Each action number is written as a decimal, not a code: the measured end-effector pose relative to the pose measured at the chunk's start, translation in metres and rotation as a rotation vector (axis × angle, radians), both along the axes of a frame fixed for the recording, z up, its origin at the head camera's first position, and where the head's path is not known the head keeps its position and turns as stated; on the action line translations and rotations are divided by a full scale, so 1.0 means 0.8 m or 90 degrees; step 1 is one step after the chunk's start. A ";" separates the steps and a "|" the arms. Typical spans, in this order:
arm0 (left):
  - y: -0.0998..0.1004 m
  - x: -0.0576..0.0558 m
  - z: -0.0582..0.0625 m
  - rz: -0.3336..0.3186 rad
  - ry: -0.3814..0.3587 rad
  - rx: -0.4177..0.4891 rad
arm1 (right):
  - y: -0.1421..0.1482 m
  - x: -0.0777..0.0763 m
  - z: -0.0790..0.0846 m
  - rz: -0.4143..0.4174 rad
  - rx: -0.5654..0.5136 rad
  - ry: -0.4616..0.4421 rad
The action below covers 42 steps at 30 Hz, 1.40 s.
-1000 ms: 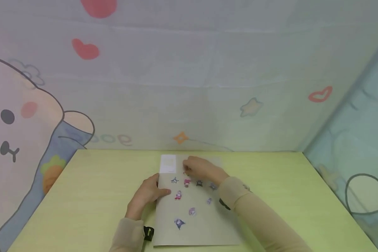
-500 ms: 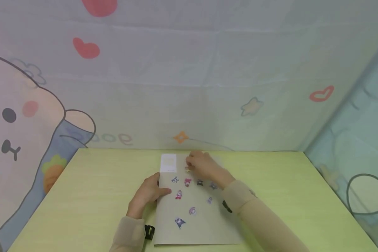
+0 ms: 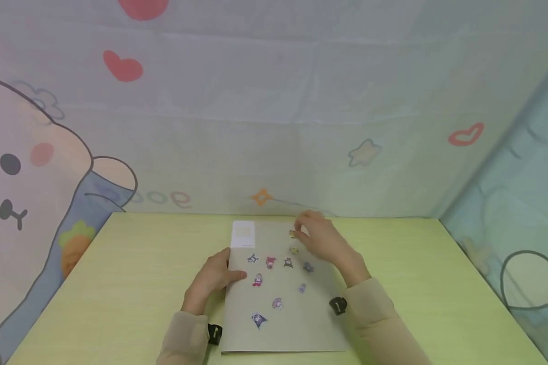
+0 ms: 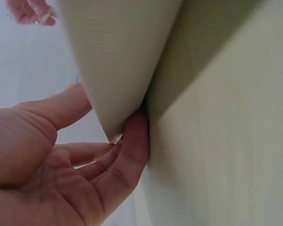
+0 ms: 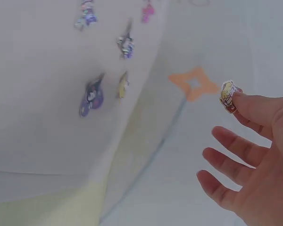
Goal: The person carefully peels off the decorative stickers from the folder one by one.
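Observation:
A beige booklet (image 3: 285, 324) lies on the table with several small cartoon stickers on its cover, among them a yellow one (image 3: 294, 250) and a pink one (image 3: 270, 262). My left hand (image 3: 213, 276) grips its left edge, thumb on the cover; the left wrist view shows the fingers (image 4: 134, 141) tucked under the edge. Above the far part of the booklet, my right hand (image 3: 326, 241) pinches a small yellow sticker (image 5: 228, 96) between thumb and forefinger. In the right wrist view its other fingers (image 5: 228, 165) are spread apart from the sticker.
A white label (image 3: 243, 234) occupies the booklet's far left corner. The pale yellow table (image 3: 132, 284) ends at a printed cloth backdrop (image 3: 255, 101), which also hangs along both sides.
My right hand has moved right and up from the cover, carrying the pinched sticker. Another yellow sticker on the cover has come into sight. The left hand has stayed on the edge.

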<state>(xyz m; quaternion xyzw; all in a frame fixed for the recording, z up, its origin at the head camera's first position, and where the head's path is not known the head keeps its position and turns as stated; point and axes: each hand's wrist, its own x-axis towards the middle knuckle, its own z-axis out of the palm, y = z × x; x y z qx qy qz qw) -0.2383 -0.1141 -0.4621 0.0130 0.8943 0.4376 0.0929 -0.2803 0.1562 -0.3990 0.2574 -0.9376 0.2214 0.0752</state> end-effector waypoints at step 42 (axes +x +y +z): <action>-0.005 0.004 0.010 0.004 -0.009 -0.022 | 0.142 -0.016 -0.035 -0.116 -0.055 -0.213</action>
